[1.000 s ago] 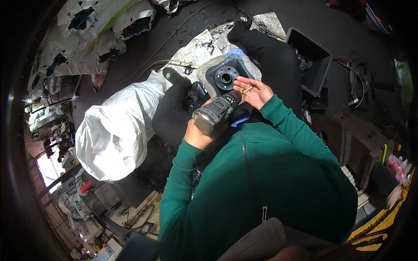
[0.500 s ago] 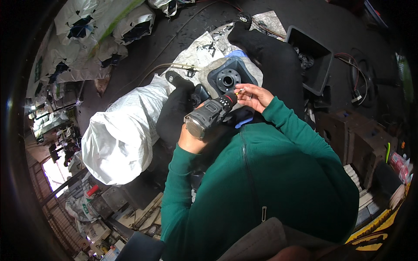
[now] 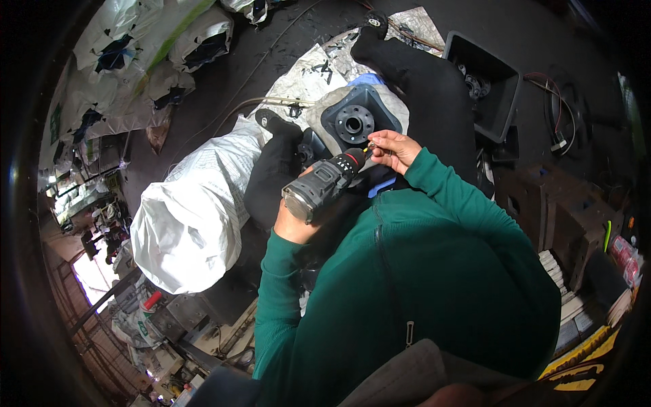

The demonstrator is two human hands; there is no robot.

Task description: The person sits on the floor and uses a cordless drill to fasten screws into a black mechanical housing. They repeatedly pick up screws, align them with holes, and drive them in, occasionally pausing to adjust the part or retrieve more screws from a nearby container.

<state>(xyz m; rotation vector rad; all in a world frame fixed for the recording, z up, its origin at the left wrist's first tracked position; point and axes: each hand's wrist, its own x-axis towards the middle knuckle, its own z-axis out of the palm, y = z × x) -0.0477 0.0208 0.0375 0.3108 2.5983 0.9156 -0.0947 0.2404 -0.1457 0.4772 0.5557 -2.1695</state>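
Note:
My left hand [image 3: 293, 224] grips a grey and black cordless drill [image 3: 322, 188], its nose pointing up and right. My right hand [image 3: 393, 149] pinches the drill's tip, where a small bit or screw sits between the fingers. Just beyond the tip lies a dark round part with a ring of holes [image 3: 354, 122] on a pale housing, held between my legs in black trousers [image 3: 434, 95]. Both arms wear green sleeves.
A large white sack [image 3: 196, 217] lies to the left beside my leg. A black bin [image 3: 485, 91] with metal parts stands at the upper right. Cables [image 3: 553, 122] lie on the dark floor. Torn white bags [image 3: 135, 54] pile up at the upper left. Clutter and tools fill the lower left.
The drill has tilted a little and my right hand has closed in on its tip. The view has shifted slightly.

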